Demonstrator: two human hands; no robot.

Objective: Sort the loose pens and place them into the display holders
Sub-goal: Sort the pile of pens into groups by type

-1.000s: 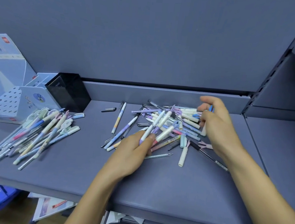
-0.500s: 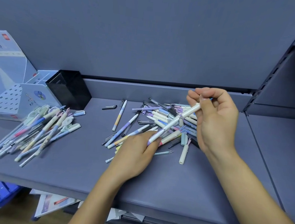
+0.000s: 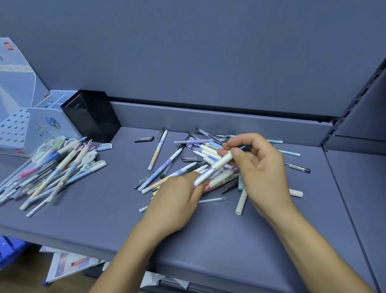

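Grip tight, the right hand [image 3: 263, 175] pinches the white-and-lilac pen [image 3: 218, 163] by its cap, the left hand [image 3: 176, 200] its other end. The right has sunk toward seven o'clock, closing on the left.

The white cardboard display box [image 3: 6, 67] is cut off by the left edge, its print blurred. The lower end of the white-and-lilac pen [image 3: 219, 163] is hidden within the left hand [image 3: 176, 202].

Left grip [image 3: 176, 205] and right grip [image 3: 263, 175] are bare hands on bare forearms [image 3: 330, 261]. The right thumbnail [image 3: 234, 152] is short and plain.
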